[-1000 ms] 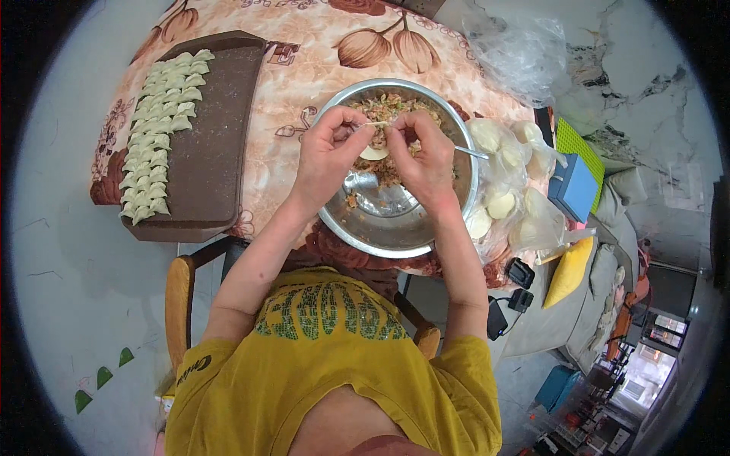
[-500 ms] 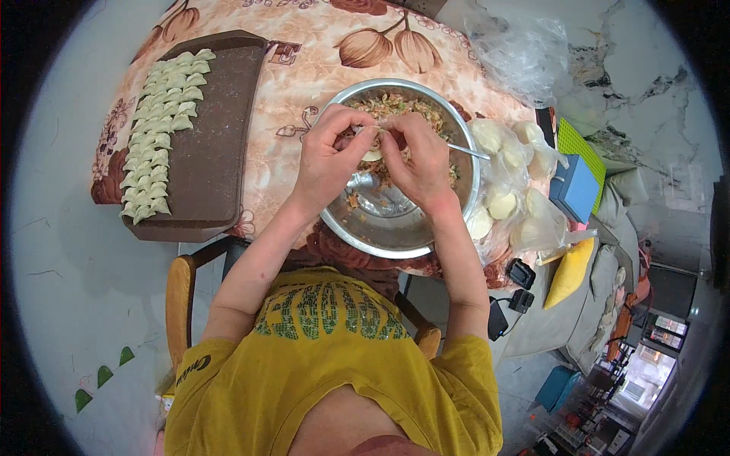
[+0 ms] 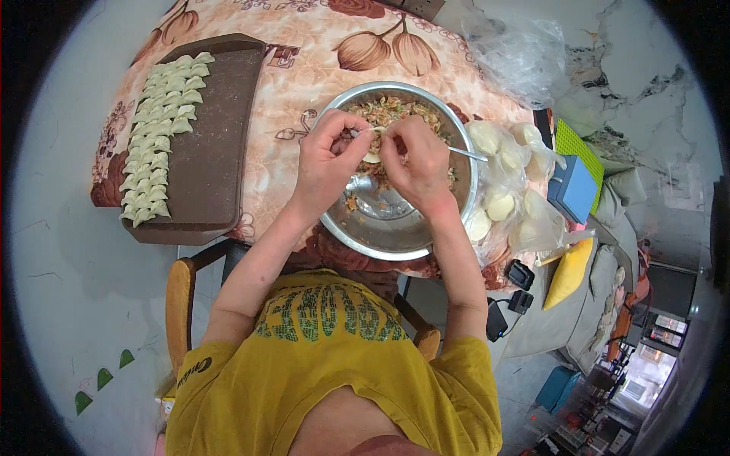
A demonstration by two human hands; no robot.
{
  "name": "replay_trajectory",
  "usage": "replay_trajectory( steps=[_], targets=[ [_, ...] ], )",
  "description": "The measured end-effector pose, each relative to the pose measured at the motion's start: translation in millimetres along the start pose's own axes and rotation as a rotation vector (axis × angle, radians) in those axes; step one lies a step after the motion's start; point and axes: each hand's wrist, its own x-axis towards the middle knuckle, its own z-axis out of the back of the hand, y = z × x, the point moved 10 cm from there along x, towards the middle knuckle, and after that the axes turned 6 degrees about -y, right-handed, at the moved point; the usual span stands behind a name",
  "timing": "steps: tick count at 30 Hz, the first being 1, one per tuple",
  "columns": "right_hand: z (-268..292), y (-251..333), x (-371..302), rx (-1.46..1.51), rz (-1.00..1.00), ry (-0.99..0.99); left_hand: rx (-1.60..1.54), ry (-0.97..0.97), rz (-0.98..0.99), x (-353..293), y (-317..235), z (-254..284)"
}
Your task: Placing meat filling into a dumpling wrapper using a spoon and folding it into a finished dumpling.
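Note:
Over a steel bowl (image 3: 380,249) of chopped filling (image 3: 403,111), both my hands pinch one pale dumpling (image 3: 372,157). My left hand (image 3: 328,161) grips its left side, and my right hand (image 3: 416,162) has thumb and finger closed on its right edge. Much of the dumpling is hidden behind my fingers. A metal utensil handle (image 3: 468,154) leans out over the bowl's right rim. To the left, a brown tray (image 3: 217,144) bears rows of folded dumplings (image 3: 163,129) along its left side.
Right of the bowl, clear plastic bags (image 3: 525,163) hold pale dough rounds (image 3: 499,207). Beyond them are a blue box (image 3: 575,187) and a green mat (image 3: 579,152). A crumpled plastic bag (image 3: 517,53) lies at the far right. Black adapters (image 3: 520,275) rest near the table's right corner.
My fingertips have shifted slightly apart along the dumpling's edge, so more of the pale dough shows between them. My hands stay over the bowl.

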Motion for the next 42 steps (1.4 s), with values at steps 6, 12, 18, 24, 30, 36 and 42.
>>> replay_trajectory(
  steps=[6, 12, 18, 24, 30, 36, 42],
  targets=[
    [-1, 17, 1, -0.091, 0.165, -0.016, 0.146, -0.053, -0.284, -2, -25, 1],
    [1, 10, -2, -0.007, 0.1, -0.038, 0.209, -0.058, -0.375, -5, -37, -1],
    [3, 10, 0, 0.05, 0.109, -0.004, 0.116, -0.017, -0.329, -2, -27, 2],
    [5, 0, 2, 0.071, 0.0, -0.012, -0.212, 0.055, -0.011, 5, 3, 5],
    [2, -5, 3, 0.041, -0.018, 0.027, -0.118, 0.216, -0.088, 4, -2, -17],
    [2, 1, 2, -0.078, 0.057, 0.028, -0.133, 0.292, 0.064, -1, 13, -26],
    [2, 6, 0, -0.119, 0.079, 0.036, -0.064, 0.336, 0.095, -1, 14, -28]
  ],
)
